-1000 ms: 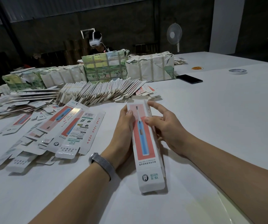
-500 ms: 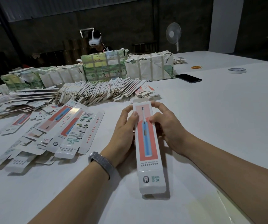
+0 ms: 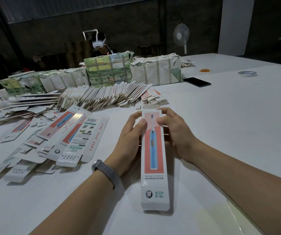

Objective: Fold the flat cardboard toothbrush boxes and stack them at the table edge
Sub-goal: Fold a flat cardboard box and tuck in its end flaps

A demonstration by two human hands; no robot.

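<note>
A wide white table [image 3: 221, 124] carries everything. Along its far side stand wrapped, strapped bundles of stock [image 3: 155, 70], and in front of them a long fanned row of flat box blanks [image 3: 102, 95] leans like shingles. Nearer, to the left, loose unfolded blanks [image 3: 75, 138] lie scattered and overlapping. A dark phone [image 3: 197, 81] and a roll of tape [image 3: 247, 73] rest well apart on the right.

The toothbrush box [image 3: 153, 158] in hand lies lengthwise in the middle, formed into a sleeve, its printed face up and its near end toward the table edge. The left hand [image 3: 129, 139] curls round the box's left side with the thumb pressed on top; the right hand [image 3: 175, 133] grips the right side likewise, fingers reaching over the far end.

The step appears to be closing the far end. To do it well, squeeze the sleeve square with both palms, keep the thumbs holding the top face flat, and tuck the end flap straight in so its edge does not buckle. Whether the flap is already seated cannot be told, as the fingers cover it.
</note>
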